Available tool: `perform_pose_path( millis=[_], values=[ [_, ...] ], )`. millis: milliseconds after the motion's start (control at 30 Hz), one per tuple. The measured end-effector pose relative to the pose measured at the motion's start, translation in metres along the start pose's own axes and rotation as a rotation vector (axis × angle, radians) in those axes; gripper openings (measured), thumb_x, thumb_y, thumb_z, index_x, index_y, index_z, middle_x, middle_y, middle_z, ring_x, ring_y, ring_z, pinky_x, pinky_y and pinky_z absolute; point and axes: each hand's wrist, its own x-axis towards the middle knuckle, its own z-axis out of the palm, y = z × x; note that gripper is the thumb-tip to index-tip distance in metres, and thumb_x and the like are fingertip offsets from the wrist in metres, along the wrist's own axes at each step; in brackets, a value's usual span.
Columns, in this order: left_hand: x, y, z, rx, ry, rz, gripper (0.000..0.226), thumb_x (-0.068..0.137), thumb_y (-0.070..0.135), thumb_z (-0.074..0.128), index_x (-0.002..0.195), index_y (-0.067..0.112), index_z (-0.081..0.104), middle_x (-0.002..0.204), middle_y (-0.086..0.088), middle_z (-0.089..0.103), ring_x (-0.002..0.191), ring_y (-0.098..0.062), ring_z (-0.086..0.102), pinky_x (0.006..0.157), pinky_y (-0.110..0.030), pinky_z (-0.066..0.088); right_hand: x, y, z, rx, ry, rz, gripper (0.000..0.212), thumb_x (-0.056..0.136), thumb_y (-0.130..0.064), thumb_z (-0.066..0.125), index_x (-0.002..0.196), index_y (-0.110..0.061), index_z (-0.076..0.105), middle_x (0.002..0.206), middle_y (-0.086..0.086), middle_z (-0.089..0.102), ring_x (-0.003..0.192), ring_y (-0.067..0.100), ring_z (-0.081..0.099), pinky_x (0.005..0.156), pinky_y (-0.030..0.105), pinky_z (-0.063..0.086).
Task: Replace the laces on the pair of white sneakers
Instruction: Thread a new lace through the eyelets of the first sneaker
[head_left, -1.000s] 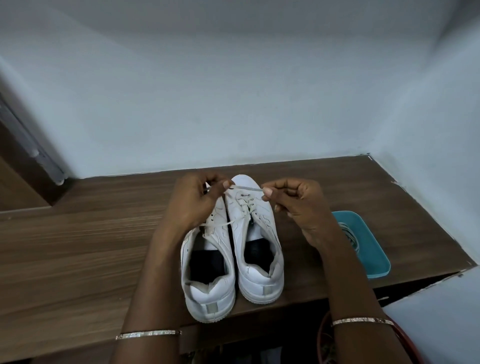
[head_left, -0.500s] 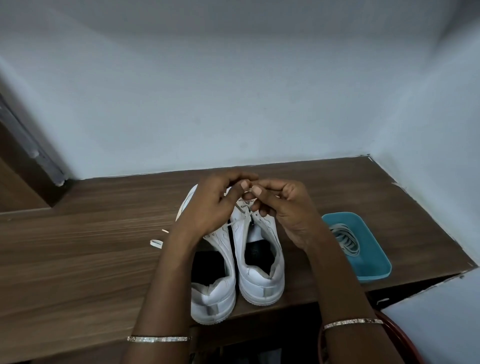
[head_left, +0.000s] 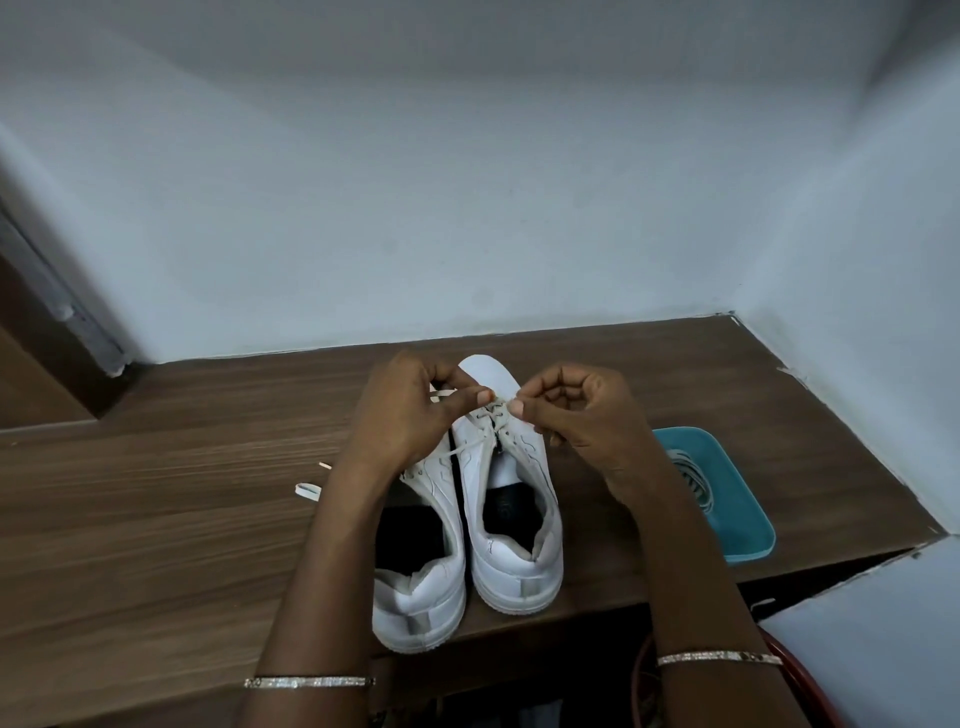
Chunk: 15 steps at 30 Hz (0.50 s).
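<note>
Two white sneakers (head_left: 514, 566) sit side by side on the wood-grain shelf (head_left: 156, 519). Their long axes run away from the person, with rounded toes toward the wall (head_left: 467, 234) and heels at the front edge. They have smooth uppers and dark insoles (head_left: 511, 512). Left hand (head_left: 405, 415) and right hand (head_left: 582, 415) each pinch the flat white lace (head_left: 465, 447) between thumb and forefinger over the right one.

A thin, glittering left bangle (head_left: 309, 682) rings the wrist behind my left hand (head_left: 405, 421). A matching right bangle (head_left: 719, 658) sits behind my right hand (head_left: 582, 421). Both forearms are bare.
</note>
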Motion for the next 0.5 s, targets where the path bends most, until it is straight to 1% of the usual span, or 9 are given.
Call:
perform_pose_path(
  millis=[33,100,133,200,267,333,400,433,500],
  values=[
    [0.001,-0.002,0.000,0.013,0.013,-0.017,0.011,0.084,0.033,0.078,0.083,0.023,0.081,0.053,0.022,0.063,0.048,0.009,0.050,0.053,-0.010,0.032,-0.001,0.001,-0.001,-0.042,-0.034,0.021,0.023,0.074,-0.015,0.089,0.090,-0.013,0.073,0.077,0.005,0.070,0.067,0.016,0.059,0.058,0.027,0.051],
    [0.003,-0.007,0.002,0.047,0.034,-0.054,0.012,0.080,0.042,0.079,0.081,0.031,0.080,0.053,0.012,0.064,0.046,-0.001,0.047,0.055,-0.024,0.035,-0.004,0.004,-0.001,-0.139,-0.137,0.082,0.036,0.068,-0.020,0.093,0.096,-0.019,0.070,0.079,-0.001,0.067,0.071,0.015,0.057,0.066,0.030,0.051],
    [0.004,-0.008,0.002,0.063,0.036,-0.069,0.012,0.080,0.044,0.079,0.080,0.032,0.080,0.049,0.011,0.061,0.043,-0.002,0.045,0.054,-0.025,0.032,-0.005,0.006,0.001,-0.188,-0.182,0.113,0.042,0.066,-0.025,0.095,0.098,-0.022,0.069,0.080,-0.003,0.066,0.071,0.013,0.057,0.068,0.031,0.050],
    [0.004,-0.008,0.001,0.092,0.029,-0.078,0.011,0.080,0.044,0.079,0.080,0.033,0.079,0.043,0.017,0.054,0.042,0.004,0.047,0.052,-0.025,0.029,-0.006,0.007,0.004,-0.245,-0.209,0.144,0.047,0.062,-0.031,0.097,0.100,-0.024,0.068,0.081,-0.004,0.066,0.069,0.011,0.056,0.067,0.031,0.050],
    [0.004,-0.008,0.002,0.125,0.033,-0.065,0.013,0.081,0.046,0.077,0.081,0.033,0.079,0.046,0.016,0.056,0.047,0.007,0.049,0.055,-0.025,0.030,-0.005,0.006,0.004,-0.257,-0.185,0.125,0.043,0.065,-0.028,0.095,0.098,-0.022,0.069,0.080,-0.001,0.070,0.068,0.011,0.059,0.067,0.033,0.053],
    [0.004,-0.007,0.004,0.145,0.032,-0.046,0.016,0.083,0.047,0.075,0.081,0.031,0.078,0.047,0.017,0.056,0.050,0.007,0.050,0.055,-0.025,0.030,-0.005,0.006,0.002,-0.252,-0.166,0.102,0.032,0.070,-0.022,0.092,0.094,-0.019,0.071,0.078,0.001,0.072,0.067,0.013,0.063,0.067,0.034,0.057],
    [0.003,-0.003,0.007,0.141,0.009,-0.027,0.014,0.085,0.042,0.075,0.081,0.029,0.078,0.045,0.026,0.052,0.050,0.007,0.050,0.052,-0.024,0.029,-0.005,0.005,0.002,-0.261,-0.150,0.101,0.020,0.075,-0.017,0.088,0.089,-0.015,0.075,0.076,0.004,0.074,0.065,0.014,0.066,0.065,0.030,0.060],
    [0.002,-0.001,0.008,0.134,-0.008,-0.011,0.013,0.085,0.039,0.076,0.082,0.027,0.078,0.045,0.031,0.050,0.050,0.009,0.049,0.049,-0.020,0.026,-0.006,0.005,0.001,-0.272,-0.138,0.100,0.014,0.078,-0.015,0.086,0.087,-0.013,0.076,0.076,0.006,0.075,0.063,0.014,0.067,0.063,0.029,0.060],
    [0.002,0.001,0.011,0.134,-0.048,0.014,0.010,0.085,0.034,0.077,0.082,0.024,0.079,0.045,0.030,0.052,0.051,0.014,0.049,0.048,-0.014,0.030,-0.006,0.005,0.001,-0.282,-0.115,0.098,0.008,0.081,-0.013,0.082,0.087,-0.009,0.078,0.075,0.009,0.076,0.061,0.016,0.070,0.061,0.027,0.059]
  ],
)
